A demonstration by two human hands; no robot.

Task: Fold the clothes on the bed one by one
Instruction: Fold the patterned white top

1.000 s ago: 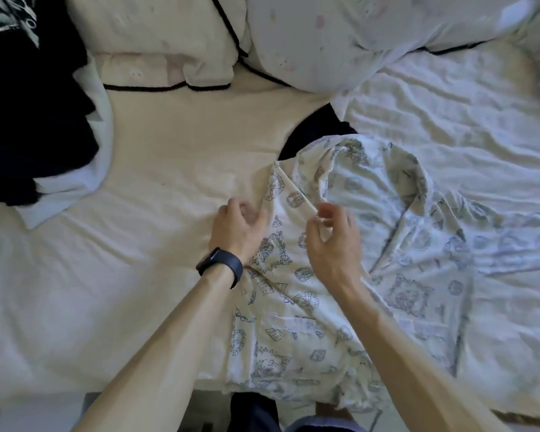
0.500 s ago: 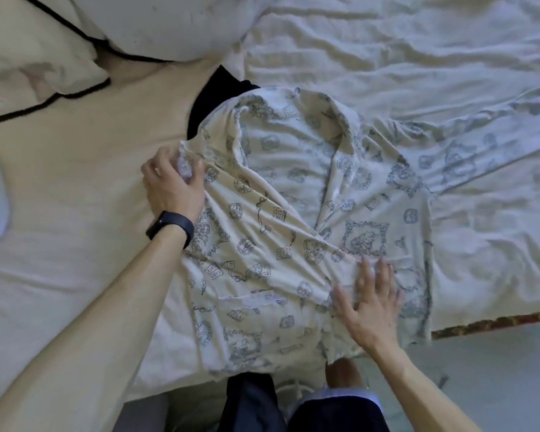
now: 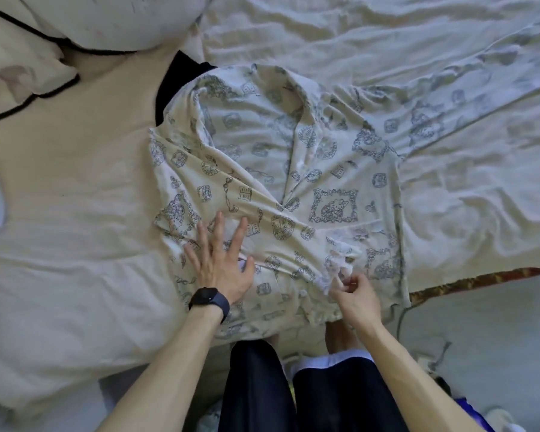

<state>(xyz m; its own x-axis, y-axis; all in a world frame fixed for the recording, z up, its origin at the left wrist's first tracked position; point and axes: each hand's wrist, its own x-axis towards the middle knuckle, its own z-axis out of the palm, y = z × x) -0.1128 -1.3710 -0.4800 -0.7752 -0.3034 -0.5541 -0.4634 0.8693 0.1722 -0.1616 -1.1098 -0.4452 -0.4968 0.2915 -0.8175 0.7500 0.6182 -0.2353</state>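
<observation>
Pinching shirt (image 3: 321, 151) — right hand (image 3: 356, 302) (fingers (image 3: 340, 283) curled)

Left hand (image 3: 220, 266) flat on printed shirt (image 3: 293, 169); right hand (image 3: 354, 296) pinches its hem; bed (image 3: 75, 198) beneath.

1 printed shirt (image 3: 293, 182). 1 black garment (image 3: 175, 76). 2 pillows (image 3: 106, 17). 1 bed (image 3: 75, 182). 2 hands: left hand (image 3: 219, 269), right hand (image 3: 356, 297). 1 black wristwatch (image 3: 209, 299).

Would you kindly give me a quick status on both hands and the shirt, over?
Left hand flat, pressing printed shirt. Right hand pinching fabric near its near edge. Black garment partly under far corner.
</observation>
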